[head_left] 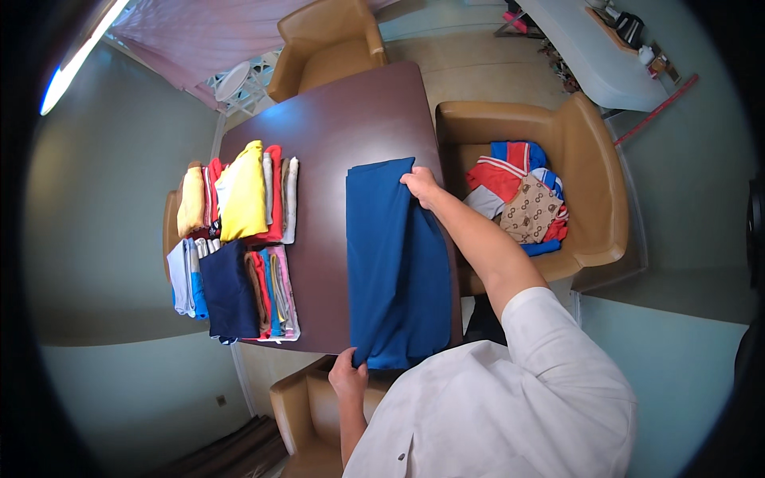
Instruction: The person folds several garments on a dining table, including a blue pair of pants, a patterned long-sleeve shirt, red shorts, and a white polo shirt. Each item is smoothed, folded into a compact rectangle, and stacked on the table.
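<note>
The blue cloth (384,255) lies long axis near-to-far, the right hand (421,188) pinching its far right edge, the left hand (349,378) apparently pinching its near left corner.

Sitting or dining room, probably home; small lounge not ruled out. Dark table (319,127) under right hand (422,188). Tan armchair (599,183) right of right hand, clothes (506,179) heaped on seat. Second armchair (339,68) beyond both hands, third armchair (293,410) just behind left hand (348,378). Folded piles (243,195) left of hands, household look. Pink curtain (179,40), white stool (233,82) far ahead-left of hands. White counter (594,60), kettle (630,30) far ahead-right. Plain painted wall (103,199) well left.
</note>
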Action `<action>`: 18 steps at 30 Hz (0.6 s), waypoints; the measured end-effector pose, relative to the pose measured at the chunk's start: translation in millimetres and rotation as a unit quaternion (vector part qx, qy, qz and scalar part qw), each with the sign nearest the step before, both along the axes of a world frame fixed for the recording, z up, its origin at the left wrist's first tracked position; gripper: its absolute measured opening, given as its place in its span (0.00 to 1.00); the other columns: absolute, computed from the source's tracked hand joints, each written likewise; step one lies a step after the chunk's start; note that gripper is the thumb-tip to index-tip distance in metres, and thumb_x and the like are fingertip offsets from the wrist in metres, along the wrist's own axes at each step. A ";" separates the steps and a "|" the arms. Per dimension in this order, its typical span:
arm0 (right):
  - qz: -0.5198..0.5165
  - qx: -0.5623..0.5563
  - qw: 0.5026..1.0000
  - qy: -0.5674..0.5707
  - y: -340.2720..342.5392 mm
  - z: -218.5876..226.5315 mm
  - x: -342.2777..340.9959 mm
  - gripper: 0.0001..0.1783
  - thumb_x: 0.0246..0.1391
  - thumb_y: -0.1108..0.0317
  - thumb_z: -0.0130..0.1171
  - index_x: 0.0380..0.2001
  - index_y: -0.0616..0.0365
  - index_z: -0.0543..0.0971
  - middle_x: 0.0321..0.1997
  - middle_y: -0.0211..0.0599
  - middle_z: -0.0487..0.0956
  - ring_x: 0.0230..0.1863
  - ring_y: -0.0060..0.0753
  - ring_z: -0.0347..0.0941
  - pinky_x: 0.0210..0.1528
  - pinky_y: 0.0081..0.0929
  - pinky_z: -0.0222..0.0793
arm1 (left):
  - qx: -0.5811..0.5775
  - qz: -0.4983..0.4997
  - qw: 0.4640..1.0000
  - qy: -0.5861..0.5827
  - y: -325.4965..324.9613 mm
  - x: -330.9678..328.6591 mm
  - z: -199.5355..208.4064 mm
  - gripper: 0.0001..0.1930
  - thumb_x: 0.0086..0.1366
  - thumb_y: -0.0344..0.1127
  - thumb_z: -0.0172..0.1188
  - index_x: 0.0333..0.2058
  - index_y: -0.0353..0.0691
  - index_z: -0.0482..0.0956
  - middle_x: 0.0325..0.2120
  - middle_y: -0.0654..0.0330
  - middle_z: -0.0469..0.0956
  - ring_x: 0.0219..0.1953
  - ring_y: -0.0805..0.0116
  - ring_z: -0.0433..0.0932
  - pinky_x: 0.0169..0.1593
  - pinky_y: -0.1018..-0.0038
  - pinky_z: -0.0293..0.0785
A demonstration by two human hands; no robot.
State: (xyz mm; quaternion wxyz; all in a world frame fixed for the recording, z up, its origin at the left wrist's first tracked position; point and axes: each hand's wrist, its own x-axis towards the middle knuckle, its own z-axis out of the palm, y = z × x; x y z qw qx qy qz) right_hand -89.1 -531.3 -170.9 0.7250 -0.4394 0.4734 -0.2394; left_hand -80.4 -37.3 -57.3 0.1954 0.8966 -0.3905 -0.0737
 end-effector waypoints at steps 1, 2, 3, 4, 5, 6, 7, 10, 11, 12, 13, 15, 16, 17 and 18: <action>-0.010 0.015 1.000 -0.018 -1.5 -5.1 0.8 0.09 0.51 0.74 0.59 0.35 0.66 0.82 0.37 0.42 0.83 0.38 0.39 0.79 0.44 0.36 0.75 | -0.007 -0.004 1.000 0.003 -2.0 -2.4 0.7 0.18 0.50 0.26 0.67 0.42 0.40 0.85 0.38 0.50 0.85 0.39 0.48 0.85 0.46 0.61 0.82; -0.011 0.017 1.000 -0.017 -5.2 -5.0 -1.4 0.09 0.50 0.74 0.59 0.35 0.66 0.82 0.36 0.41 0.83 0.38 0.38 0.79 0.43 0.36 0.75 | -0.014 -0.007 1.000 0.006 -3.8 -3.5 1.2 0.17 0.50 0.25 0.66 0.42 0.39 0.85 0.38 0.50 0.85 0.39 0.48 0.85 0.45 0.61 0.82; -0.010 0.023 1.000 -0.015 -4.7 -2.6 -3.2 0.09 0.50 0.73 0.59 0.34 0.66 0.82 0.36 0.41 0.83 0.37 0.37 0.79 0.43 0.36 0.75 | -0.027 0.009 0.999 0.022 -2.9 -4.0 2.4 0.17 0.50 0.25 0.65 0.42 0.39 0.85 0.37 0.49 0.85 0.38 0.47 0.85 0.45 0.61 0.82; -0.008 0.029 0.999 -0.014 -4.5 -0.9 -4.0 0.09 0.49 0.73 0.60 0.34 0.66 0.82 0.35 0.41 0.82 0.37 0.37 0.78 0.42 0.35 0.74 | -0.041 0.024 0.998 0.038 -3.6 -3.3 3.9 0.16 0.50 0.25 0.64 0.41 0.38 0.85 0.36 0.49 0.85 0.38 0.46 0.85 0.44 0.62 0.81; -0.001 0.001 1.000 -0.012 -8.1 -6.0 -1.6 0.08 0.49 0.72 0.60 0.32 0.65 0.82 0.33 0.40 0.82 0.35 0.36 0.78 0.40 0.35 0.74 | -0.054 0.041 0.996 0.054 -4.9 -2.0 5.6 0.16 0.51 0.24 0.63 0.41 0.38 0.85 0.35 0.48 0.85 0.37 0.46 0.85 0.44 0.62 0.81; 0.002 -0.027 1.000 -0.008 -14.6 -13.4 -2.3 0.08 0.48 0.72 0.61 0.31 0.65 0.82 0.32 0.39 0.82 0.34 0.35 0.77 0.39 0.35 0.74 | -0.071 0.060 0.993 0.076 -8.8 -1.4 10.7 0.16 0.51 0.23 0.60 0.40 0.37 0.85 0.33 0.47 0.84 0.35 0.46 0.85 0.43 0.62 0.81; 0.020 -0.056 0.998 0.012 -20.7 -14.1 -3.6 0.08 0.46 0.71 0.61 0.28 0.65 0.81 0.28 0.38 0.81 0.31 0.35 0.77 0.35 0.37 0.72 | -0.082 0.071 0.991 0.081 -11.4 0.6 14.8 0.16 0.51 0.22 0.59 0.40 0.36 0.85 0.33 0.47 0.84 0.35 0.46 0.85 0.43 0.62 0.81; 0.072 -0.141 0.982 0.107 -17.4 25.1 -0.1 0.08 0.44 0.70 0.61 0.24 0.67 0.80 0.24 0.40 0.78 0.27 0.38 0.75 0.33 0.38 0.71 | -0.099 0.100 0.989 0.049 -3.8 9.6 22.3 0.17 0.52 0.22 0.57 0.41 0.35 0.84 0.33 0.46 0.84 0.36 0.47 0.85 0.45 0.62 0.80; 0.082 -0.158 0.975 0.135 -20.6 31.4 -1.4 0.07 0.44 0.71 0.61 0.23 0.66 0.79 0.23 0.40 0.78 0.26 0.37 0.75 0.31 0.38 0.70 | -0.100 0.104 0.989 0.043 -6.0 12.6 25.6 0.17 0.52 0.21 0.58 0.41 0.35 0.84 0.34 0.46 0.84 0.36 0.47 0.85 0.45 0.61 0.80; 0.095 -0.174 0.967 0.161 -23.2 37.7 1.3 0.07 0.44 0.71 0.61 0.21 0.65 0.79 0.23 0.39 0.78 0.25 0.37 0.74 0.29 0.38 0.69 | -0.100 0.111 0.988 0.036 -6.8 14.9 28.6 0.17 0.52 0.21 0.58 0.42 0.35 0.84 0.34 0.46 0.85 0.37 0.46 0.85 0.45 0.61 0.80; 0.109 -0.190 0.958 0.187 -26.1 43.7 3.3 0.06 0.44 0.72 0.60 0.20 0.64 0.78 0.23 0.39 0.78 0.23 0.36 0.74 0.28 0.37 0.68 | -0.100 0.110 0.989 0.020 -7.3 18.1 29.0 0.17 0.53 0.21 0.58 0.42 0.35 0.84 0.35 0.46 0.85 0.37 0.46 0.85 0.46 0.61 0.80; 0.130 -0.113 0.971 0.164 -29.7 61.8 6.6 0.05 0.44 0.73 0.60 0.19 0.62 0.76 0.22 0.39 0.77 0.22 0.34 0.73 0.24 0.35 0.65 | -0.099 0.113 0.989 -0.014 -5.4 23.7 30.2 0.16 0.53 0.21 0.58 0.42 0.35 0.85 0.35 0.46 0.85 0.38 0.46 0.85 0.46 0.60 0.80; 0.143 -0.073 0.975 0.152 -27.5 72.5 8.5 0.05 0.44 0.74 0.60 0.18 0.61 0.76 0.22 0.39 0.77 0.21 0.33 0.73 0.23 0.34 0.64 | -0.103 0.112 0.988 -0.025 -2.6 27.0 30.4 0.17 0.53 0.21 0.58 0.42 0.36 0.85 0.35 0.46 0.85 0.38 0.45 0.85 0.46 0.60 0.80; 0.131 -0.041 0.984 0.116 -24.3 82.0 11.0 0.05 0.45 0.75 0.59 0.19 0.60 0.75 0.22 0.38 0.77 0.20 0.30 0.74 0.20 0.30 0.60 | -0.106 0.113 0.987 -0.036 -0.8 31.4 30.3 0.17 0.53 0.21 0.58 0.42 0.36 0.85 0.35 0.46 0.85 0.38 0.45 0.85 0.46 0.60 0.80; 0.124 -0.010 0.989 0.084 -29.1 76.8 13.2 0.02 0.47 0.75 0.60 0.25 0.62 0.77 0.24 0.38 0.78 0.23 0.34 0.77 0.21 0.31 0.67 | -0.110 0.109 0.987 -0.044 -2.3 36.1 30.6 0.17 0.54 0.21 0.58 0.42 0.36 0.85 0.35 0.46 0.85 0.39 0.45 0.85 0.46 0.60 0.80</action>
